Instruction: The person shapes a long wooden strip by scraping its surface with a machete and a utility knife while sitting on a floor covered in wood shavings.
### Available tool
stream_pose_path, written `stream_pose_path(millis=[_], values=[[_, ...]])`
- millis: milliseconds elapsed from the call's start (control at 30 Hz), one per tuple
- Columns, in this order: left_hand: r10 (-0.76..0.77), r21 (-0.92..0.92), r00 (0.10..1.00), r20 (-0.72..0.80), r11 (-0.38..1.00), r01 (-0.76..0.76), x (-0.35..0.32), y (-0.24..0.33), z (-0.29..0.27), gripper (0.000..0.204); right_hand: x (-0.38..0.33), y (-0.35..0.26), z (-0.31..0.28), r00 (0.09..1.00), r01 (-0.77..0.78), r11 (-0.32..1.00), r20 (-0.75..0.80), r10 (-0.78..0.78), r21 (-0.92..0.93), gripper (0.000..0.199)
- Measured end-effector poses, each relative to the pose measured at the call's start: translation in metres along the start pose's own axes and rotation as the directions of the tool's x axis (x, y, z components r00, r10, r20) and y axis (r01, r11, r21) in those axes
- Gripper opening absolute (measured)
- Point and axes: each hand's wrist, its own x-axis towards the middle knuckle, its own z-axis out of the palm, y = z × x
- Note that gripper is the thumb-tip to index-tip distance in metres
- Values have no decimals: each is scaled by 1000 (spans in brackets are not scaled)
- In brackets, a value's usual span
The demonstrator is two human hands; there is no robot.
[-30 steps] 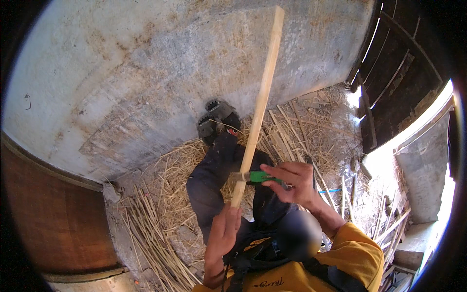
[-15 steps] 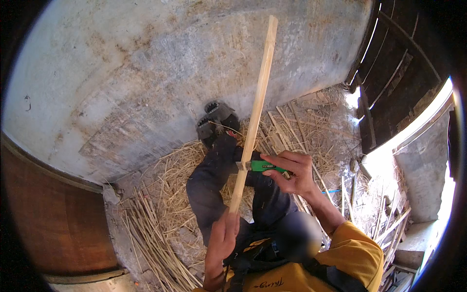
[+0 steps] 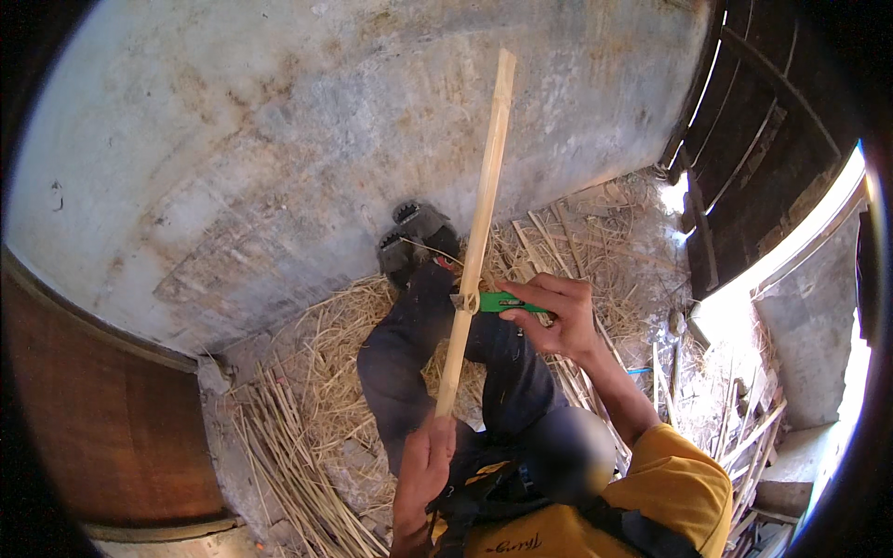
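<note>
A long pale strip of split bamboo (image 3: 487, 186) stretches away from me over my lap. My left hand (image 3: 427, 458) is wrapped round its near end. In my right hand (image 3: 565, 314) is a green utility knife (image 3: 507, 302), gripped between thumb and fingers. Its blade lies across the strip, touching it, and a curled shaving (image 3: 474, 303) stands up at the blade. My right fingers stay to the right of the strip.
Pale shavings (image 3: 321, 344) cover the floor round my dark-trousered legs (image 3: 395, 339). Thin strips (image 3: 298, 460) lie in a bundle at left, with more sticks at right. A stained wall (image 3: 307, 139) rises in front of my dark shoes (image 3: 416, 232). A brown wooden panel (image 3: 102, 400) stands at left.
The knife and my right hand have shifted slightly forward along the strip, and a curl of shaving has grown at the blade. The strip's far end has swung a little left and nearer.
</note>
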Motion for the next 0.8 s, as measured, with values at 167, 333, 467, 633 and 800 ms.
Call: stream_pose_path(millis=[167, 333, 467, 633, 800], values=[[-18, 100, 1000, 3, 995, 18, -6, 3, 1, 38, 11, 20, -10, 989, -75, 995, -135, 66, -60, 36], [-135, 5, 989, 53, 991, 135, -21, -19, -3, 37, 31, 44, -23, 973, -125, 988, -204, 104, -88, 33], [3, 245, 995, 104, 969, -28, -32, -37, -4, 37, 59, 98, -42, 908, -258, 957, -370, 194, -131, 30], [-267, -31, 939, 215, 959, 280, -44, -40, -22, 34, 86, 171, -85, 790, -509, 856, -445, 423, -90, 37], [-324, -171, 946, 0, 932, 319, -26, -37, -36, 39, 37, 224, -103, 819, -542, 814, -349, 457, -207, 38]])
